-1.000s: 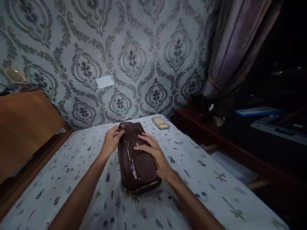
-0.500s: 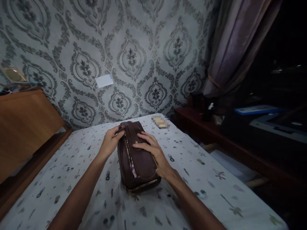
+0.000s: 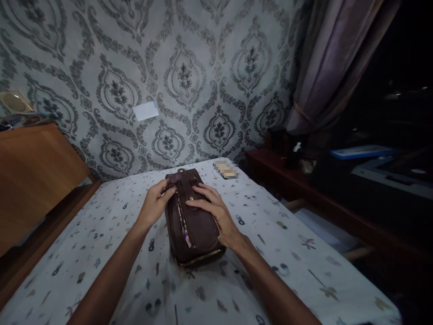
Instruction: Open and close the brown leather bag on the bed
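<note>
I could not read any words or brand on the bag [image 3: 193, 221], and the small card [image 3: 226, 169] far back on the bed [image 3: 101, 234] was too blurry to read. A plain white paper [image 3: 145, 110] was stuck on the wall [image 3: 203, 58], with no writing I could see. The bag lay in the middle of the bed, with its long side pointing away from me. My left hand [image 3: 154, 206] pinched the far top corner of the bag, by the zip end. My right hand [image 3: 216, 215] lay flat and open on top of the bag, fingers spread, pressing down and not gripping. There was lots of free sheet on both sides of the bag and in front of it. The right edge of the bed dropped off to a dark floor, and the left edge met a wooden board [image 3: 37, 176]. The far edge was close to the wall. The bag was dark brown, smooth like leather, and puffy with round corners. A gold zip [image 3: 184, 223] ran along its top and another ran near its bottom. The sheet was soft and white with little dark shapes on it. The wall had big curly grey patterns. A curtain [image 3: 331, 63] hung in folds on the right.
</note>
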A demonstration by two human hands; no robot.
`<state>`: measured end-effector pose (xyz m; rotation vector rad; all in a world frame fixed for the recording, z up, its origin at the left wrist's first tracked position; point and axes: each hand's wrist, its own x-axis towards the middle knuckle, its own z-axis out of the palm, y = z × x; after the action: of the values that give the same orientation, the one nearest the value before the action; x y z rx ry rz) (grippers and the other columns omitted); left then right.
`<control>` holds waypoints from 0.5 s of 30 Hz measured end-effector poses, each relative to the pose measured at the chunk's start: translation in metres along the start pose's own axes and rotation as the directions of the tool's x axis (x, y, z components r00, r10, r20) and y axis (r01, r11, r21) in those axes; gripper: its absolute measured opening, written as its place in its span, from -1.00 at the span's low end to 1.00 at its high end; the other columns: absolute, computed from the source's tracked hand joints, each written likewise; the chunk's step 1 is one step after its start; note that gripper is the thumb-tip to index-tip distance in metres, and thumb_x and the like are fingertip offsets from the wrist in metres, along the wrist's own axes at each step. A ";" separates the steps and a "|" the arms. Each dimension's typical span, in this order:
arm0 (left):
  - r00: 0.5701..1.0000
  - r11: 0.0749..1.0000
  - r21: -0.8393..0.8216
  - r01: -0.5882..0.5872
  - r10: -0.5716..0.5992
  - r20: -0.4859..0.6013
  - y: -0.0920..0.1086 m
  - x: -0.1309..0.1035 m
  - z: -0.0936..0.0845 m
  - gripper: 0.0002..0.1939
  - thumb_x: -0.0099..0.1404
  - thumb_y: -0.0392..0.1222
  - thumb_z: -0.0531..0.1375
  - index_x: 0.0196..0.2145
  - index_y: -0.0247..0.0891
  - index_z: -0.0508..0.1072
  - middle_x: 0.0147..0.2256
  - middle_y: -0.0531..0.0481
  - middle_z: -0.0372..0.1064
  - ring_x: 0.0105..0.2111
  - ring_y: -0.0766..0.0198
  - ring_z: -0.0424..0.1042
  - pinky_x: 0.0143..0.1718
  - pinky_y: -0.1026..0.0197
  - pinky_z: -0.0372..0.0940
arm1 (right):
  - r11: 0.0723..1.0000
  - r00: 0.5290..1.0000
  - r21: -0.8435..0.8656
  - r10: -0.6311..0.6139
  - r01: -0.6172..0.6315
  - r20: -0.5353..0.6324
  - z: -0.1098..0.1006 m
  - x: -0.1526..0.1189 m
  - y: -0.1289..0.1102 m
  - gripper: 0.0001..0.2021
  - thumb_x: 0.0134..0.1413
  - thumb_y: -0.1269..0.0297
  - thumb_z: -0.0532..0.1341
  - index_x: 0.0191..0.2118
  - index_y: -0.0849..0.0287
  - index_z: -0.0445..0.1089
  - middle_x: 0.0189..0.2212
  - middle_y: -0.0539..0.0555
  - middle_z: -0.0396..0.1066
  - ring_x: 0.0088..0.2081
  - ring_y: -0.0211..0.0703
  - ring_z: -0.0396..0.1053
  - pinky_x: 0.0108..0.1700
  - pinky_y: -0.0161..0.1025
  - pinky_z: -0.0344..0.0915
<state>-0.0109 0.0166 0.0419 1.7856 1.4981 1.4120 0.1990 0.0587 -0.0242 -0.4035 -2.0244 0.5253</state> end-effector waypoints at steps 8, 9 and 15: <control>0.999 0.997 0.072 -0.023 0.025 -0.033 -0.004 -0.002 0.002 -0.67 0.31 -0.05 0.17 -0.08 -0.27 0.55 -0.07 -0.09 0.57 -0.03 0.06 0.47 0.08 0.10 0.29 | 0.998 0.998 -0.030 0.064 -0.063 0.015 0.000 -0.003 -0.013 -0.48 0.13 0.01 0.26 0.21 -0.04 0.40 0.34 0.17 0.18 0.38 0.22 0.06 0.36 0.21 0.05; 0.999 0.997 0.076 -0.023 0.026 -0.037 -0.004 -0.003 0.003 -0.67 0.32 -0.05 0.16 -0.08 -0.27 0.55 -0.07 -0.09 0.57 -0.03 0.06 0.47 0.07 0.10 0.29 | 0.994 0.995 -0.033 0.101 -0.100 0.005 0.000 -0.005 -0.017 -0.41 0.10 0.01 0.28 0.26 -0.03 0.34 0.36 0.18 0.14 0.38 0.24 0.06 0.37 0.21 0.04; 0.998 0.996 0.083 -0.022 0.027 -0.055 -0.007 -0.005 0.004 -0.71 0.33 -0.07 0.15 -0.14 -0.29 0.54 -0.15 -0.09 0.56 -0.09 0.09 0.48 0.01 0.13 0.30 | 0.962 0.963 -0.039 0.271 -0.270 0.004 -0.001 -0.020 -0.040 -0.03 -0.05 0.04 0.41 0.43 0.03 -0.02 0.43 0.25 -0.04 0.44 0.29 -0.07 0.40 0.28 -0.04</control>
<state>-0.0101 0.0161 0.0321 1.8331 1.5893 1.4427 0.2064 0.0154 -0.0176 -0.7092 -2.0019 0.6566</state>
